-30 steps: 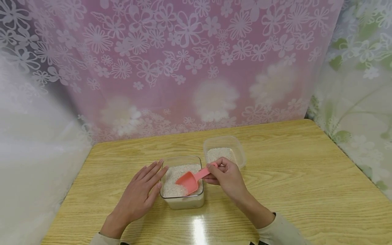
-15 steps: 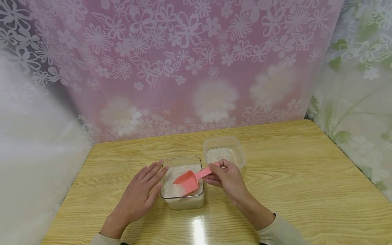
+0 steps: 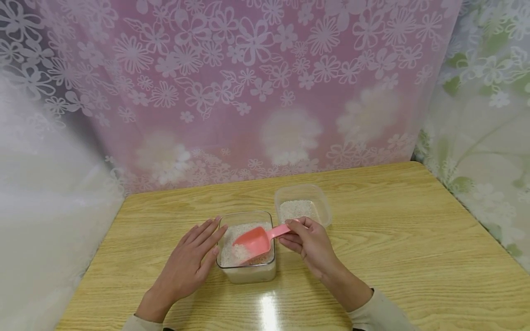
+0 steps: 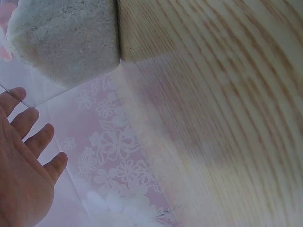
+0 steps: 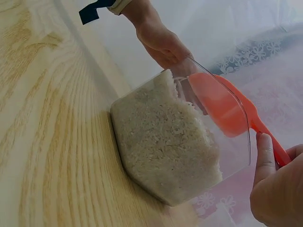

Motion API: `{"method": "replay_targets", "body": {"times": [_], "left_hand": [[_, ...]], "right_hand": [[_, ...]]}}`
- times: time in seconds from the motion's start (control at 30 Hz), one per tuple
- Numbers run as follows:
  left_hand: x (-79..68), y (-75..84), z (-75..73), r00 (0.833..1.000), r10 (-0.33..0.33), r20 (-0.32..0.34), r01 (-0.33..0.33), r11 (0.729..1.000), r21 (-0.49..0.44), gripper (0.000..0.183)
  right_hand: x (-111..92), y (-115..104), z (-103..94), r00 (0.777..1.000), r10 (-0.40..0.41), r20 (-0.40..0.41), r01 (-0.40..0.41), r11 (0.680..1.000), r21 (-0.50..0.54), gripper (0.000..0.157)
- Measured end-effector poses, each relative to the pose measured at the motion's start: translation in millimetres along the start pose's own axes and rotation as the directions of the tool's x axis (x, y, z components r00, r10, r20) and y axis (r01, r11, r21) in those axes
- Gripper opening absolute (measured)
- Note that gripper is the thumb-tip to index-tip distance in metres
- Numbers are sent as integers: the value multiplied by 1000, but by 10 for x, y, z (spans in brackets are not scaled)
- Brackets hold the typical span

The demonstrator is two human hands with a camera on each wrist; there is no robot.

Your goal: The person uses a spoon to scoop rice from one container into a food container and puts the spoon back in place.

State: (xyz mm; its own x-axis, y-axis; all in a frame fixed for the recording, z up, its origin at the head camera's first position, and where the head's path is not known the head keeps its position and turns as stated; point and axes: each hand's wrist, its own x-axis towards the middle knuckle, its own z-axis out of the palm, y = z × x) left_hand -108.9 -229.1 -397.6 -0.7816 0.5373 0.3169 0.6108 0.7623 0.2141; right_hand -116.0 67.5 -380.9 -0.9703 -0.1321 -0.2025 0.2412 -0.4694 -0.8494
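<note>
A clear square container (image 3: 252, 276) holding white rice (image 5: 161, 142) stands on the table. My right hand (image 3: 310, 243) pinches the handle of a pink scoop (image 3: 256, 241). The scoop's bowl is inside the container's rim, tilted, with some rice at its front lip. In the right wrist view, the scoop (image 5: 220, 104) shows through the clear wall above the rice. Straight fingers of my left hand (image 3: 188, 259) rest against the container's left rim. The left wrist view has the left hand (image 4: 23, 161) with fingers spread at the container's edge.
Behind and to the right stands a translucent plastic tub (image 3: 325, 202) with a smaller amount of rice. Both containers are on a wood-grain table (image 3: 393, 230). A pink flowered curtain (image 3: 232, 101) hangs behind the table's far edge, with pale sheets on both sides.
The scoop has shifted slightly left and its handle has levelled; less rice lies at its lip. The right hand has turned a little with it. The left hand has stayed put.
</note>
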Motion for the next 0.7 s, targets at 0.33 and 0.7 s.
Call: {"method": "replay_targets", "body": {"times": [0.33, 0.7], "left_hand": [[2, -14, 9, 1000, 12, -11, -12, 1000, 3, 47], [1, -19, 20, 999, 28, -38, -28, 1000, 0, 47]], "right_hand": [[27, -85, -72, 999, -5, 37, 3, 997, 75, 10], [57, -245, -205, 995, -50, 89, 34, 985, 167, 9]]}}
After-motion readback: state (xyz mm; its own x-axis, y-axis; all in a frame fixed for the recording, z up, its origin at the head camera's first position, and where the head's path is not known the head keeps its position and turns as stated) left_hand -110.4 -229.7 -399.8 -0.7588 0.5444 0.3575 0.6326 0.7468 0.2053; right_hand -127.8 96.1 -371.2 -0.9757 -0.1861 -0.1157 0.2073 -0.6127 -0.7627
